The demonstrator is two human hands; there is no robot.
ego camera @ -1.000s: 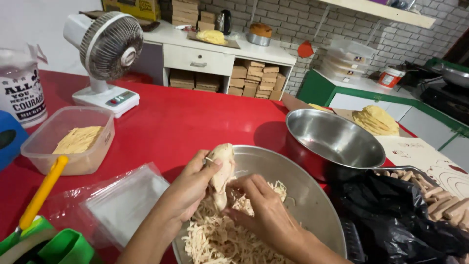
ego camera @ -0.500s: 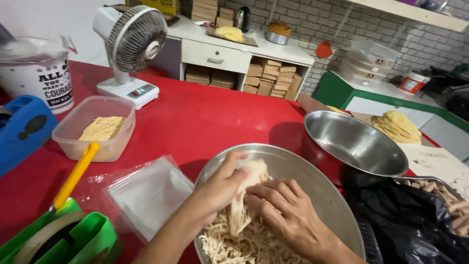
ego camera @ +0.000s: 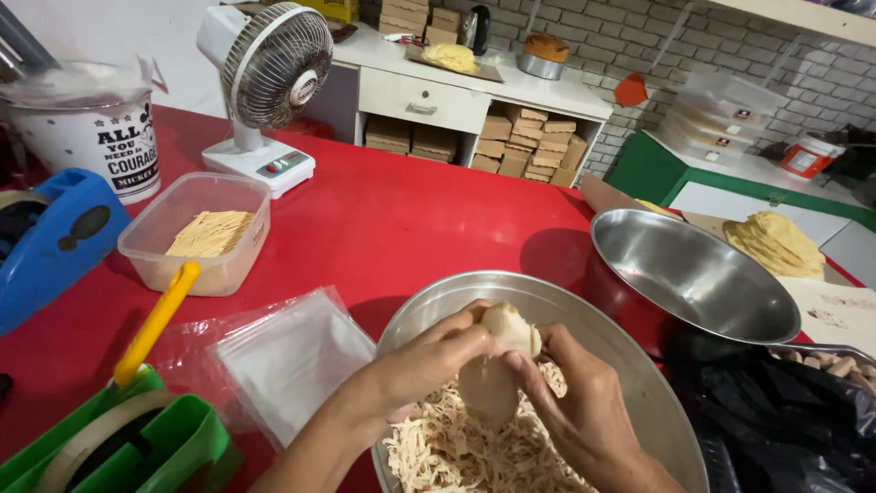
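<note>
Single head cam, worn, looks down and forward across the red table. Close on both hands at the bottom edge, over the steel bowl nearest the wearer. Far end takes in the fan and brick wall. No second view, so no overlap.
</note>
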